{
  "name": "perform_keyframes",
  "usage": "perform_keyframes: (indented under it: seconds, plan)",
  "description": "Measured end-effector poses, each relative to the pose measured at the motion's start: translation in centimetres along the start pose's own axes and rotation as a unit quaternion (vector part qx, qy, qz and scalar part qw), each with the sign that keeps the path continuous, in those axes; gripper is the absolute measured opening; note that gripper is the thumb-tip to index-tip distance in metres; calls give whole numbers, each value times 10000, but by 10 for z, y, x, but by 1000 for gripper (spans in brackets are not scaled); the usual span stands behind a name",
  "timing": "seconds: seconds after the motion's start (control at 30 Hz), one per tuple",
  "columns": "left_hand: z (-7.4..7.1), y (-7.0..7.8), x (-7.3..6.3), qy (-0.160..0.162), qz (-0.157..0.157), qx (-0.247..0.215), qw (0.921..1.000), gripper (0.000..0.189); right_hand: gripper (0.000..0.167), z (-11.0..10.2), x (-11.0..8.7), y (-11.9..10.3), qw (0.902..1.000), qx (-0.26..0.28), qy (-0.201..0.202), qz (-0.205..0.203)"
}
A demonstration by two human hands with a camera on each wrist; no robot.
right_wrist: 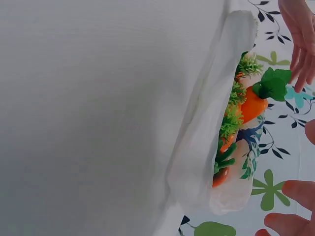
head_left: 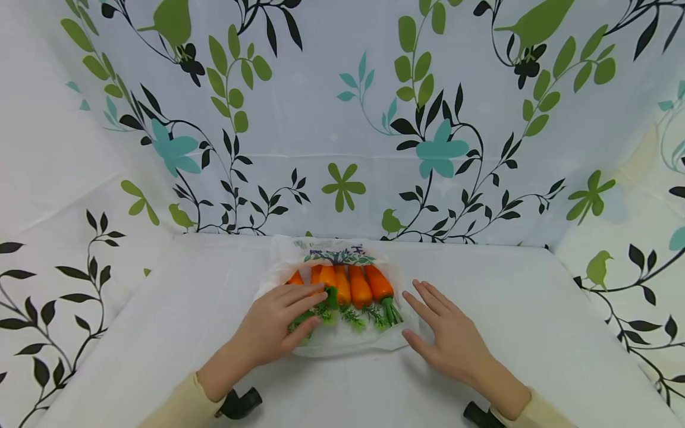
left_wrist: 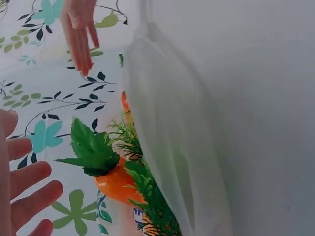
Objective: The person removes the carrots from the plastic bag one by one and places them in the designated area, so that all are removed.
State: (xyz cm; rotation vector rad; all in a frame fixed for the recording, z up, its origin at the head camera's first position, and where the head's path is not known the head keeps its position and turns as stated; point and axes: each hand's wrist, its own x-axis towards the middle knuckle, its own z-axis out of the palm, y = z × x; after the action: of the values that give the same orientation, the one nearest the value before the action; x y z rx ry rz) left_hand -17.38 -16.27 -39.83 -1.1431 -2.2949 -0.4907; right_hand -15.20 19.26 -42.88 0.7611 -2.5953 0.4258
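Note:
A white printed bag (head_left: pixel 334 343) lies on the table, its mouth gaping toward the person. Several glossy orange carrots (head_left: pixel 360 286) sit side by side in it, their green tops (head_left: pixel 353 318) pointing at the opening. My left hand (head_left: pixel 280 324) is over the bag's left side with fingers extended, partly covering the carrots there. Beside the bag's right edge is my right hand (head_left: pixel 449 339), fingers spread and holding nothing. In the left wrist view, one carrot (left_wrist: pixel 115 182) with broad leaves stands higher than the others. The right wrist view shows the bag's raised front edge (right_wrist: pixel 197 147).
A white cloth covers the table (head_left: pixel 214 279). Behind it hangs a curtain (head_left: pixel 299 119) printed with leaves, flowers and birds. Dark devices (head_left: pixel 241 404) are strapped at both wrists, near the cream sleeves (head_left: pixel 179 404).

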Motion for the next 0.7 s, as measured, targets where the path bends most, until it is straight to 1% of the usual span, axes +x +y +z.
perform_keyframes:
  seconds: [0.13, 0.2, 0.27, 0.37, 0.5, 0.6, 0.7]
  plan:
    - [-3, -6, -1, 469, -421, -211, 9978, 36, 63, 4, 6, -2, 9985, 458, -69, 275]
    - [-4, -12, -3, 601, -681, -234, 9956, 35, 60, 7, 10, -2, 9967, 716, -57, 373]
    - [-5, -17, -5, 660, -952, -216, 9930, 34, 58, 10, 15, -3, 9941, 991, -35, 431]
    - [-5, -25, -9, 584, -1380, -256, 9884, 33, 54, 15, 23, -6, 9890, 1409, 20, 458]
    - [-6, -35, -15, 463, -1789, -282, 9824, 31, 50, 19, 35, -9, 9797, 1949, 64, 461]
    - [-9, -42, -18, 406, -2079, -292, 9769, 30, 48, 21, 45, -11, 9740, 2221, 96, 433]
    - [-12, -50, -21, 319, -2370, -319, 9705, 30, 47, 23, 56, -13, 9712, 2351, 114, 382]
